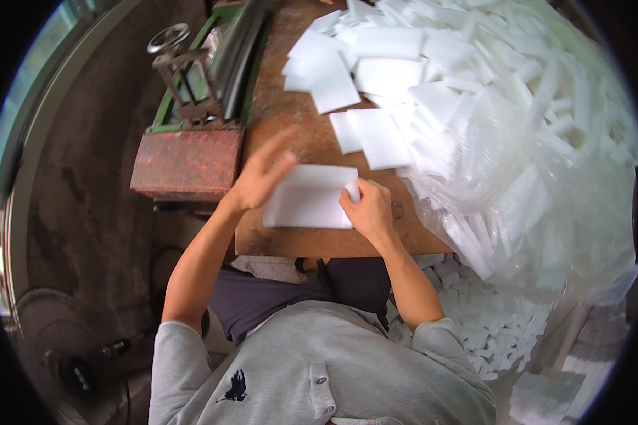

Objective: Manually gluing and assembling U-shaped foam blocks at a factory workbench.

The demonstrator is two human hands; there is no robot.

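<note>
A white rectangular foam sheet [306, 205] lies at the front edge of the wooden table. My right hand [371, 210] grips its right end, thumb on top and fingers curled round the edge. At its upper left corner is my left hand [264, 173], fingers apart and smeared by motion. Nothing shows in the left hand, and I cannot tell whether it touches the sheet. Just beyond, two loose white foam sheets [380, 139] overlap on the wood.
A large heap of white foam pieces [432, 57] covers the table's far right, partly under clear plastic film [503, 191]. At left stands a green and red machine [186, 161] with a handwheel [168, 38]. Small white offcuts [493, 326] lie below right; a black fan [78, 372] is lower left.
</note>
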